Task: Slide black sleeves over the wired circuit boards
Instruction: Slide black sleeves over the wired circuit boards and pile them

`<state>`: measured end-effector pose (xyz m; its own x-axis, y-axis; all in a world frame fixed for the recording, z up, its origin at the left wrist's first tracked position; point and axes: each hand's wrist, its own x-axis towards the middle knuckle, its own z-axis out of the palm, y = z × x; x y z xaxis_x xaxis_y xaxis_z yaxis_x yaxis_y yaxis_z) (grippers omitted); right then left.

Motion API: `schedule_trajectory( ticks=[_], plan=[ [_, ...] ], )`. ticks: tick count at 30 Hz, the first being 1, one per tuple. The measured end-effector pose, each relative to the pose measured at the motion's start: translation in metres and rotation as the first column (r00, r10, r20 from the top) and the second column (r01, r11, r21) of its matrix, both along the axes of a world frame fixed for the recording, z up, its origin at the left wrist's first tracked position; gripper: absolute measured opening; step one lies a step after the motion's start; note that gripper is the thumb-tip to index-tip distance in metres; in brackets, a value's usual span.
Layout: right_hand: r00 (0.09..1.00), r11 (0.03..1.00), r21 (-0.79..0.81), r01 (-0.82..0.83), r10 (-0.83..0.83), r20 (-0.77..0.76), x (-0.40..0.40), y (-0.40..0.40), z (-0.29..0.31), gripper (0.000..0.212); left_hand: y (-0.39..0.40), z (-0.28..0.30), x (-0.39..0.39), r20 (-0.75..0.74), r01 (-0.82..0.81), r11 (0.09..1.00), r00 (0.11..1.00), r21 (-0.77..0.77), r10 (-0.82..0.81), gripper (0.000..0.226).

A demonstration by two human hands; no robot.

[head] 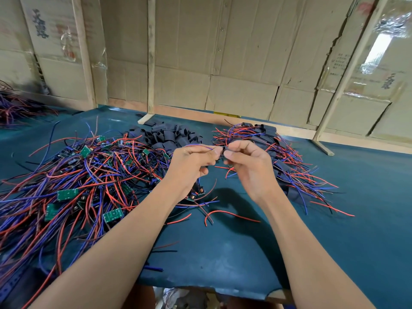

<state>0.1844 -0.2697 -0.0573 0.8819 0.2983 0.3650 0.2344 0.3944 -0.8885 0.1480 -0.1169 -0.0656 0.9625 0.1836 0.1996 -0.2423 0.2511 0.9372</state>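
While the left hand (191, 162) pinches wires (198, 146), the right hand (247, 161) grips a black sleeve (223, 150) at frame centre.

Small black sleeve (223, 150) pinched between fingertips, held above the table. Loose black sleeves (171, 134) heaped at the back centre. Bare green circuit boards (66, 194) tangled in red and blue wires, left. Sleeved boards (267, 139) piled right.

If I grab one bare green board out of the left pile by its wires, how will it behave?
Probably floppy: the wires curve and droop everywhere. Likely to snag, since that pile is heavily tangled and neighbours may drag along. The green boards look small and thin, so presumably light and dangling.
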Motion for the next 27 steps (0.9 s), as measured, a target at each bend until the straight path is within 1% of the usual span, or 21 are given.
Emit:
schedule_trajectory(
  ticks=[2,4,7,10,12,15,16,18,20,24,27],
  plan=[
    [0.996,0.991,0.112,-0.077,0.081,-0.034,-0.0009,-0.0013,0.0014,0.011,-0.0011,0.0012,0.0001,0.017,0.009,1.000,1.000,0.007,-0.010,0.006],
    [0.992,0.979,0.174,-0.103,0.115,-0.061,-0.0018,-0.0012,0.0018,0.006,-0.0018,0.0020,0.0007,0.037,-0.006,1.000,0.999,0.007,0.006,0.006],
    [0.992,0.991,0.124,-0.051,0.064,-0.104,-0.0020,0.0011,0.0010,0.013,-0.0009,0.0001,0.0025,0.049,-0.050,0.999,0.998,0.009,0.050,0.003],
    [0.991,0.997,0.077,-0.011,0.021,-0.133,-0.0012,0.0013,0.0007,0.023,-0.0004,-0.0013,0.0025,0.035,-0.046,0.999,0.998,0.003,0.046,0.004],
    [0.989,0.999,0.043,-0.024,0.030,-0.148,-0.0007,0.0003,0.0013,0.023,-0.0007,-0.0014,0.0028,0.016,-0.031,0.999,0.999,-0.012,0.031,0.007],
    [0.966,0.995,0.007,-0.096,0.095,-0.240,-0.0011,-0.0018,0.0040,0.034,-0.0007,-0.0001,0.0020,-0.013,0.032,0.997,0.999,-0.065,-0.033,0.011],
    [0.953,0.994,0.002,-0.111,0.107,-0.283,-0.0009,-0.0032,0.0043,0.032,-0.0006,0.0003,0.0014,-0.016,0.055,0.996,0.998,-0.067,-0.056,0.014],
    [0.928,0.994,0.002,-0.108,0.101,-0.358,-0.0006,-0.0054,0.0039,0.019,-0.0010,0.0006,0.0003,-0.020,0.086,0.995,0.996,-0.041,-0.087,0.022],
    [0.910,0.995,0.015,-0.103,0.100,-0.402,-0.0012,-0.0062,0.0039,0.013,-0.0018,0.0002,0.0001,-0.036,0.098,0.995,0.994,-0.024,-0.099,0.027],
    [0.879,0.982,0.110,-0.154,0.187,-0.439,-0.0023,-0.0059,0.0065,0.021,-0.0016,0.0008,0.0003,-0.067,0.112,0.993,0.991,-0.024,-0.114,0.017],
    [0.886,0.987,0.087,-0.138,0.162,-0.435,-0.0028,-0.0066,0.0070,0.017,-0.0023,-0.0003,0.0014,-0.087,0.102,0.994,0.991,-0.038,-0.105,0.020]
  ],
)
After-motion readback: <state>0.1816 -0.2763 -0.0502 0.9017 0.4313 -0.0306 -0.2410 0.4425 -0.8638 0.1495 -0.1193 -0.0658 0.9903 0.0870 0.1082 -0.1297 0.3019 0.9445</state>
